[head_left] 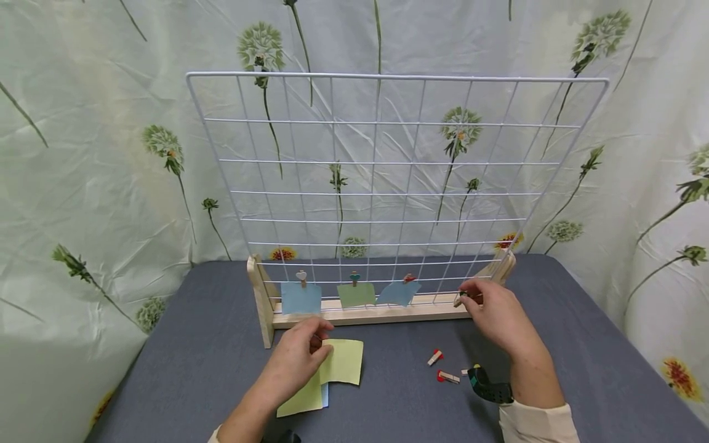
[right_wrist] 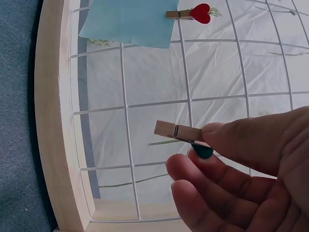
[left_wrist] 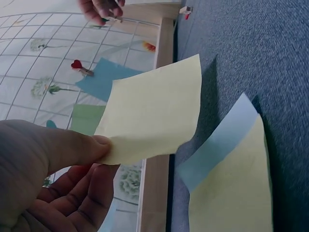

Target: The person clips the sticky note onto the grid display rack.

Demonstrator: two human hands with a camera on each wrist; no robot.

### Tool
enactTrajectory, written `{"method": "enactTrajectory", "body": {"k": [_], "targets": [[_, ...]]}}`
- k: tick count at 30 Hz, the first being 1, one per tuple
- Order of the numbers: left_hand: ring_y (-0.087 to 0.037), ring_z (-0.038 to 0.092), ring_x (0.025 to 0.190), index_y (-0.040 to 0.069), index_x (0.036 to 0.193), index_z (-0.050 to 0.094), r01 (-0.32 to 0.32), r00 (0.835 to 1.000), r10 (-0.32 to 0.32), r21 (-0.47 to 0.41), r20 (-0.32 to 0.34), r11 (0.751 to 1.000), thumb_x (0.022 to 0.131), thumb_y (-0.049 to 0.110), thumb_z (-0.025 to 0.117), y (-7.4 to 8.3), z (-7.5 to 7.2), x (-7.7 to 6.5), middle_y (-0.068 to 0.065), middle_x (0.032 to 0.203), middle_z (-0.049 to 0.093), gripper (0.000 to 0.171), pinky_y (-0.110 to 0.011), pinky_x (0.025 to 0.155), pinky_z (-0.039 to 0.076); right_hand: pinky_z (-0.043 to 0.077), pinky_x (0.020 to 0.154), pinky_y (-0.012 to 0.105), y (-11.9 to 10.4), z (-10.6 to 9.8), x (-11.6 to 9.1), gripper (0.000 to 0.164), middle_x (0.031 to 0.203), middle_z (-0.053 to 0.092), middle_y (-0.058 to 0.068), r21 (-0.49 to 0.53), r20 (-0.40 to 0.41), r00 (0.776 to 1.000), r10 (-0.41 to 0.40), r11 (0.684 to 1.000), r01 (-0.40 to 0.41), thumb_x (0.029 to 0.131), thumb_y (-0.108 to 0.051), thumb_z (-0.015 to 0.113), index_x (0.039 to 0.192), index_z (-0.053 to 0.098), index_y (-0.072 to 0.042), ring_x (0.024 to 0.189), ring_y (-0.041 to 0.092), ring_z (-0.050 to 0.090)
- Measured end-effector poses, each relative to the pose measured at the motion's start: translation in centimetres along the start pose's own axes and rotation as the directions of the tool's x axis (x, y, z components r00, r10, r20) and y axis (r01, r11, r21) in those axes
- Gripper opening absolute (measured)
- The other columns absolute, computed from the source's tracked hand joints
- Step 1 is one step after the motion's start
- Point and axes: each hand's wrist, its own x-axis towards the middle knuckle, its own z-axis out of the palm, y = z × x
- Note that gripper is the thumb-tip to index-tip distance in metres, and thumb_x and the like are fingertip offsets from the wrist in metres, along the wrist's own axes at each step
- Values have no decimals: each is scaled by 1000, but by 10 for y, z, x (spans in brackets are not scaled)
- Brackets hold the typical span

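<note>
Between thumb and fingers, my left hand pinches a yellow paper square by one corner, lifted off the table. Below it lie another yellow sheet and a pale blue one. My right hand holds a small wooden clothespin with a dark green decoration, in front of the lower right of the white wire grid. Clipped along the grid's bottom are a blue paper with a white-heart clothespin, a green paper with a green one, and a tilted blue paper with a red-heart one.
The grid stands in a wooden base on the grey-blue table. Several red-tipped clothespins lie loose near my right wrist, which wears a black strap. A flower-patterned curtain hangs behind.
</note>
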Motion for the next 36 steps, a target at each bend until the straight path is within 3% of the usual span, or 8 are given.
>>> {"method": "enactTrajectory", "body": {"k": [5,16,27,36], "targets": [[-3,59,75,9,107,67,-9,1000,9,12,-2,1000,87,0,77,3,4,-1,6,86,62,25,-22,66,51,55,73,45,1,-2,0,24,107,72,17,10,7,999,36,999,-36,99,-16,66,118,69,-1,94,30,68],[-3,59,74,12,107,67,-19,1000,19,-26,3,999,91,2,73,9,7,3,6,86,65,19,-21,64,49,54,71,41,4,1,-1,18,106,74,12,15,-1,1000,21,1000,-21,99,-18,66,112,72,-6,99,33,69],[-7,62,77,12,105,69,-34,998,34,-9,-49,999,93,5,71,27,16,15,4,87,67,14,-20,64,50,56,73,44,1,1,-1,18,107,75,13,10,-36,999,17,1000,-17,100,-19,66,111,72,-7,102,36,70],[-7,63,72,11,96,71,-83,984,86,24,-158,996,90,5,76,39,31,22,1,82,71,10,-20,63,51,56,79,50,0,0,-1,17,106,74,13,14,-101,995,-24,1000,25,99,-18,66,110,74,-8,98,33,69]]}}
